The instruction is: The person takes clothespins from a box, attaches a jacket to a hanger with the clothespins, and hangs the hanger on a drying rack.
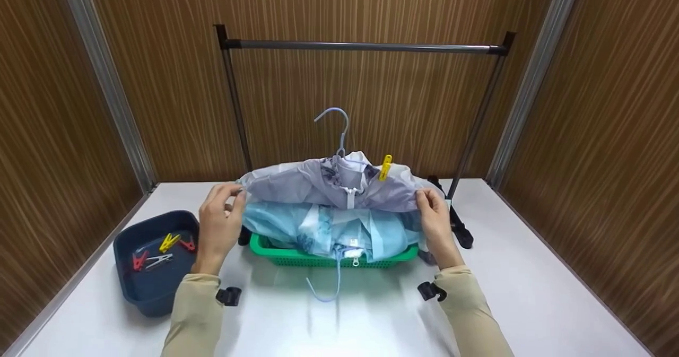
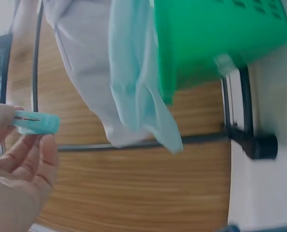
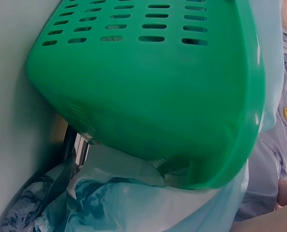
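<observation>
A thin lavender-grey zip-up jacket (image 1: 286, 184) hangs on a light blue hanger (image 1: 345, 129). One yellow clothespin (image 1: 385, 167) clips it near the collar, on the right side. My left hand (image 1: 220, 221) is beside the jacket's left shoulder and pinches a teal clothespin (image 2: 44, 123) between thumb and fingers. At the opposite shoulder, my right hand (image 1: 436, 221) pinches the grey fabric. Beneath it, a light blue zip-up jacket (image 1: 276, 221) drapes over a green basket (image 1: 313, 260), with a second hanger (image 1: 338, 283) hooking out toward me. The right hand is mostly out of its wrist view.
A dark blue bin (image 1: 130, 288) on the left contains several red, yellow and white clothespins. Behind the basket stands a rack with a dark horizontal bar (image 1: 360, 45). Wood-patterned walls (image 1: 594, 107) enclose the white table (image 1: 530, 272).
</observation>
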`<state>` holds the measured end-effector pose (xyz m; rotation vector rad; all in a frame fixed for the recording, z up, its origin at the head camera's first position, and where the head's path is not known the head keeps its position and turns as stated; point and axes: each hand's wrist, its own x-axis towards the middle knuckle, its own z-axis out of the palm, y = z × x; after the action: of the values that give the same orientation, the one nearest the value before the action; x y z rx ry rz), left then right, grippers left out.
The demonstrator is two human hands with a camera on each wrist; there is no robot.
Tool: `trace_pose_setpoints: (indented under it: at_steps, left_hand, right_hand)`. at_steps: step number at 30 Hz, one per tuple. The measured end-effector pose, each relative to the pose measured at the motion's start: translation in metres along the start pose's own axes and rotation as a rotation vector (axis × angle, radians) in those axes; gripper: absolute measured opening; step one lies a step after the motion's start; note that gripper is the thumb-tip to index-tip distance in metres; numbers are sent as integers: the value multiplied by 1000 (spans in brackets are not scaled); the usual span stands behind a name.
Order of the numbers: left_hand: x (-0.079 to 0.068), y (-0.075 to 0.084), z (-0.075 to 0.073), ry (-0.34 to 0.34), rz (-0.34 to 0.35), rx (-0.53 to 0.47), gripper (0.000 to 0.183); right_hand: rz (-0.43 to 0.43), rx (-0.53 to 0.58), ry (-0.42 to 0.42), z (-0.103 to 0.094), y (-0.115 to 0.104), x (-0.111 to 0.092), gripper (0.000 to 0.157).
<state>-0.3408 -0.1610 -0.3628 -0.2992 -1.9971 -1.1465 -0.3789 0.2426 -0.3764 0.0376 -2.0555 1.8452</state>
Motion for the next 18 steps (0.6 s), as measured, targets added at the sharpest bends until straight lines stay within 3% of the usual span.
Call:
trace_pose_setpoints:
  at_steps: [5,8,14,18]
  left_hand:
    - [2,8,20,49,124,-107,12]
    - [2,11,31,57,151,-142,15]
    - [2,13,44,35,76,-162,45]
    - [4,11,52,17,26,-176,42]
  right_hand:
    - [2,19,5,0,1,1,25]
    - [15,13,12,-1,1,0,24]
    - [24,4,11,1,0,0,23]
    - [27,-4,13,1,0,0,24]
